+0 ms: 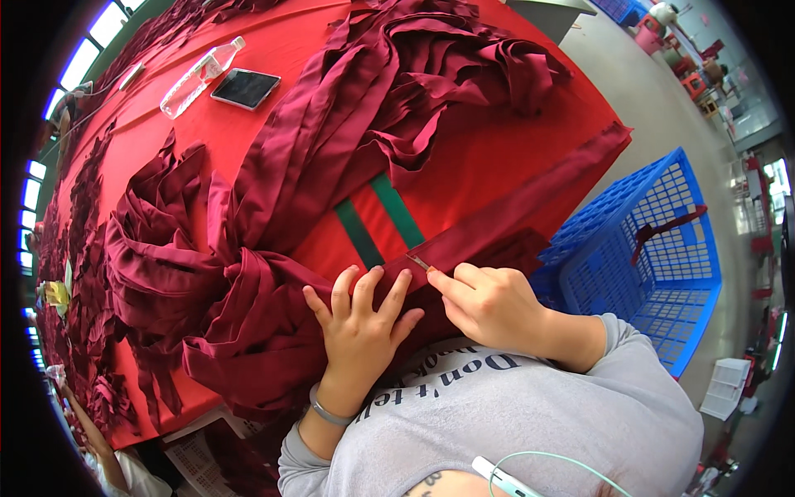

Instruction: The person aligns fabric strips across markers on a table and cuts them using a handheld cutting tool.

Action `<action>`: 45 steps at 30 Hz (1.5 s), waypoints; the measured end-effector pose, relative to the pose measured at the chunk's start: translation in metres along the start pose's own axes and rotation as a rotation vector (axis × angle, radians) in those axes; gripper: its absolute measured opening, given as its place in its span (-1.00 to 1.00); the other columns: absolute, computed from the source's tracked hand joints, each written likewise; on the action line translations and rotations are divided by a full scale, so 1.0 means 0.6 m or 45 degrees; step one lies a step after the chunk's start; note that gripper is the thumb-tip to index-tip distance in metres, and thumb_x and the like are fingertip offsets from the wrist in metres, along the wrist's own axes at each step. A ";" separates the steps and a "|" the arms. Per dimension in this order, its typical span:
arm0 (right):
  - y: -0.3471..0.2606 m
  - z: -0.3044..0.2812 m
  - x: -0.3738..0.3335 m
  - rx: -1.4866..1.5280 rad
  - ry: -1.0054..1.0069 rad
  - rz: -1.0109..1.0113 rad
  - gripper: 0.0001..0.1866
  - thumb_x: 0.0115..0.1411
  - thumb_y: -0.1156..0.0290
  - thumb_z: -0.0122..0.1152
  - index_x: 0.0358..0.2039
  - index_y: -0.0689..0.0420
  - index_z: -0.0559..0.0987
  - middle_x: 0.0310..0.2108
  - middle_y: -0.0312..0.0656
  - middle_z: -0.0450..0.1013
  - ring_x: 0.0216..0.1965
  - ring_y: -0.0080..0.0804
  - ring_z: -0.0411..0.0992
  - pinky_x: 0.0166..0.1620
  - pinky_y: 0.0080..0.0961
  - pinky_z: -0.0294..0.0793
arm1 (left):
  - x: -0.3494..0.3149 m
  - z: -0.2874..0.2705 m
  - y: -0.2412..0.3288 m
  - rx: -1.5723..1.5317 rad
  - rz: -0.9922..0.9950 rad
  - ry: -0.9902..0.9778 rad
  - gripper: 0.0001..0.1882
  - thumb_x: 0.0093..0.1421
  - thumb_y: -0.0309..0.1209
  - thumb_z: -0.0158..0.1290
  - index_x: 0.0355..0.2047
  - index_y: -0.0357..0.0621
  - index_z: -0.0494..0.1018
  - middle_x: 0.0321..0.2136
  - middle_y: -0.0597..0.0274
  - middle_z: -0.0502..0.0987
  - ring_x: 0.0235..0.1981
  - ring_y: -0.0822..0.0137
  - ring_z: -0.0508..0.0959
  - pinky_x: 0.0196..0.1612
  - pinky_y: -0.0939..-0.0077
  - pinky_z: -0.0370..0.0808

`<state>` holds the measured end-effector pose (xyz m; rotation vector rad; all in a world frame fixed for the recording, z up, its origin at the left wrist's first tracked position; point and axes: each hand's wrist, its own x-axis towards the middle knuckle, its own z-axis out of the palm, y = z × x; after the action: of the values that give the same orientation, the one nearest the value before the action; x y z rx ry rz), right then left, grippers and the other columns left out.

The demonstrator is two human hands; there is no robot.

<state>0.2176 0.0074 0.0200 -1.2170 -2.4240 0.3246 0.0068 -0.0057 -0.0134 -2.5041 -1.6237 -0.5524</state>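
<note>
Left hand (pixel 360 327): laid palm-down on maroon cloth (pixel 281 364), fingers spread, nothing gripped.
Right hand (pixel 493 306): fingers curled shut, a small tool pinched at their tips.
Tool (pixel 421 262): held over the strip's near end, tip pointed up-left.
Strip (pixel 538 199): laid, long axis slanted up-right, toward the right corner of the table (pixel 476 153).
Green bands (pixel 397 211): laid beyond the left hand, slanted up-left.
</note>
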 end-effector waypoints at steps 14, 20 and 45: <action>0.000 0.010 0.016 0.256 0.209 0.122 -0.67 0.08 0.49 0.22 -0.10 0.23 0.57 -0.50 -0.15 0.46 -0.59 -0.22 0.49 -0.53 -0.37 0.49 | -0.008 0.016 -0.007 -0.072 -0.011 -0.004 -0.40 0.03 0.23 0.14 0.02 0.31 0.55 -0.01 0.38 0.43 0.11 0.18 0.34 0.24 -0.43 -0.12; -0.003 0.018 0.004 0.157 -0.011 0.044 -0.63 0.07 0.39 0.24 -0.08 0.21 0.58 -0.47 -0.20 0.46 -0.57 -0.31 0.50 -0.52 -0.43 0.48 | -0.009 0.012 -0.005 -0.142 -0.029 -0.012 -0.41 0.05 0.20 0.15 -0.02 0.15 0.56 0.01 0.36 0.46 0.14 0.19 0.34 0.29 -0.37 -0.21; -0.001 0.019 0.009 0.261 0.141 0.137 -0.70 0.05 0.48 0.23 -0.15 0.21 0.61 -0.52 -0.17 0.47 -0.59 -0.28 0.50 -0.53 -0.40 0.50 | -0.002 0.007 0.000 -0.034 -0.029 -0.011 -0.45 0.11 0.20 0.09 0.03 0.29 0.53 -0.03 0.37 0.47 0.09 0.22 0.39 0.30 -0.44 -0.36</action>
<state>0.2090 0.0112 0.0115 -1.2415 -2.1762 0.5102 0.0071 -0.0055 -0.0179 -2.5130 -1.6611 -0.5699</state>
